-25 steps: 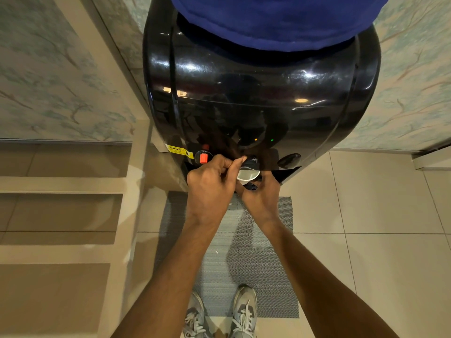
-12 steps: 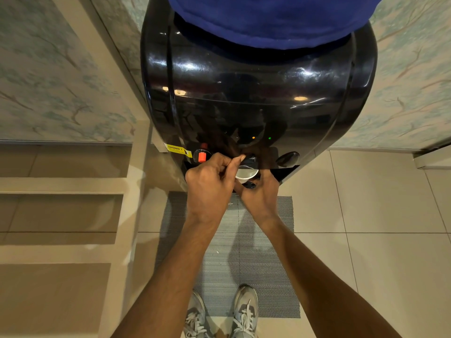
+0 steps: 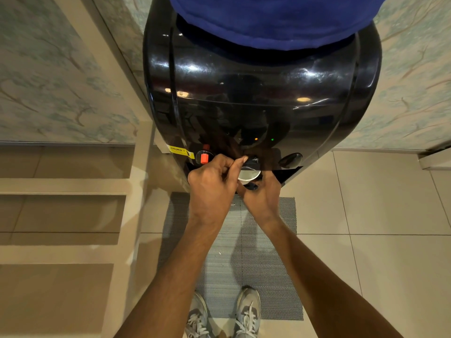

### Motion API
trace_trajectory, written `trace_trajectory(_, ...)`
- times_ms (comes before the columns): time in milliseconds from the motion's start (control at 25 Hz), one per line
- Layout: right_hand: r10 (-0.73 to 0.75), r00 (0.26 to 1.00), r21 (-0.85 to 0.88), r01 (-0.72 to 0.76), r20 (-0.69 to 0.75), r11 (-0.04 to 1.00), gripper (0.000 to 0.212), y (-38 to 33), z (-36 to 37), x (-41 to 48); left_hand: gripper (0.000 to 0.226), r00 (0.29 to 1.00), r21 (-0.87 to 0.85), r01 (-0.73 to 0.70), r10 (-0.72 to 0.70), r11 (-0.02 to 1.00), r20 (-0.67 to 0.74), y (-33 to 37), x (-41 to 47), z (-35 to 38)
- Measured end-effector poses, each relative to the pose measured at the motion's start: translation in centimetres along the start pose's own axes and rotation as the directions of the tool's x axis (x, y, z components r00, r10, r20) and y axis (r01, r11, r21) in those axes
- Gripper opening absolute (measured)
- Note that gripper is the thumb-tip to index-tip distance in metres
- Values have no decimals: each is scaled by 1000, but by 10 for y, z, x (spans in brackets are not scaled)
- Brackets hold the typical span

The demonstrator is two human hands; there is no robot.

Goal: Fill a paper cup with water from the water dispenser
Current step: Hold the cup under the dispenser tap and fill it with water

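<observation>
While two grey sneakers (image 3: 223,313) stand on the grey mat (image 3: 244,264) nearest the camera, both forearms reach forward. Right hand (image 3: 262,196) has its grip wrapped around the paper cup (image 3: 249,176), held beneath the middle tap. Left hand (image 3: 212,184), fingers curled, presses that tap with its thumb. Beyond rises the black water dispenser (image 3: 261,98) with a red tap (image 3: 204,157).

A yellow label (image 3: 180,151) on the water dispenser (image 3: 263,113) reads partly "…NING !".
</observation>
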State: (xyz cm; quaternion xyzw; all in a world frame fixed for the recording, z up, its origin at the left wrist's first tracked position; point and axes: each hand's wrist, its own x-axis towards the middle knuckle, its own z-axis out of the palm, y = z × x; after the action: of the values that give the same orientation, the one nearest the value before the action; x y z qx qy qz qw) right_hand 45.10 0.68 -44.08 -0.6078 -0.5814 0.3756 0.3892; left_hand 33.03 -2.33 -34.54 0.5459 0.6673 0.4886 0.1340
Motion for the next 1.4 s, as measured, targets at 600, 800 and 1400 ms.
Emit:
trace_trajectory(600,41,999,20,-42,10,999,63,-2,0,-1,19,1000,-8,7,-7,1000,7,1,1,0)
trace_trajectory(800,14,1000,18,-13,-18,1000,63,-5,0,-1,21,1000,2,12,-12,1000,16,1,1,-1)
trace_trajectory(1400,4,1000,50,-3,-10,999,66,-6,0,-2,20,1000,14,-2,2,1000,13,3,1,-1)
